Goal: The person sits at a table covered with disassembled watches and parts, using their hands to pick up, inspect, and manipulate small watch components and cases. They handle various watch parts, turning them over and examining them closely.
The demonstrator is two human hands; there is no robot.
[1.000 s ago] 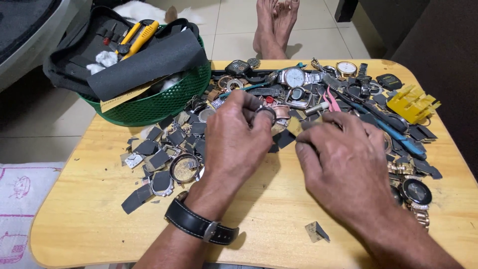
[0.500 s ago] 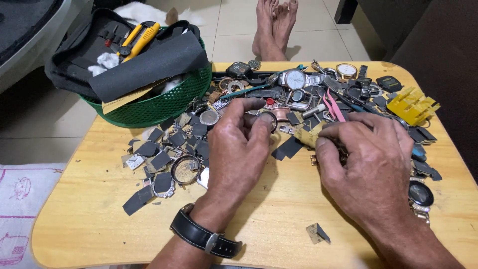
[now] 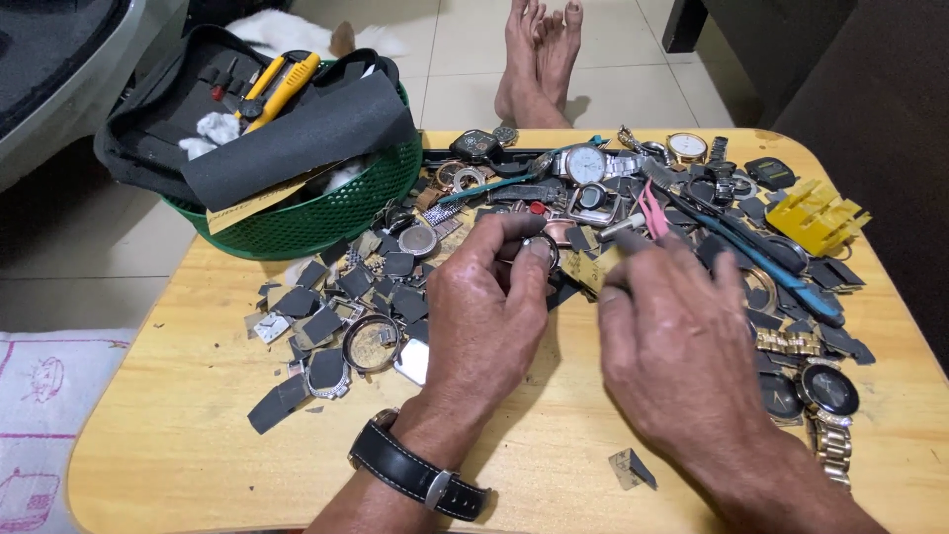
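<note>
My left hand [image 3: 484, 316], with a black strap on its wrist, pinches a small round metal watch case [image 3: 542, 247] between thumb and fingers above the wooden table [image 3: 198, 435]. My right hand [image 3: 682, 346] is beside it to the right, fingers closed on a small tan scrap of sandpaper [image 3: 598, 265] held close to the case. Both hands hover over a heap of watches and watch parts [image 3: 593, 173] spread across the far half of the table.
A green basket [image 3: 316, 213] with a dark tool pouch and yellow-handled tools stands at the far left. Dark sandpaper scraps [image 3: 316, 326] and a watch bezel [image 3: 371, 341] lie left of my hands. A yellow plastic holder [image 3: 816, 213] sits far right. Someone's bare feet [image 3: 539, 54] rest beyond the table.
My right hand has moved left and up toward the left hand, bringing the tan scrap close to the watch case. The left hand has kept its pinch on the case.
</note>
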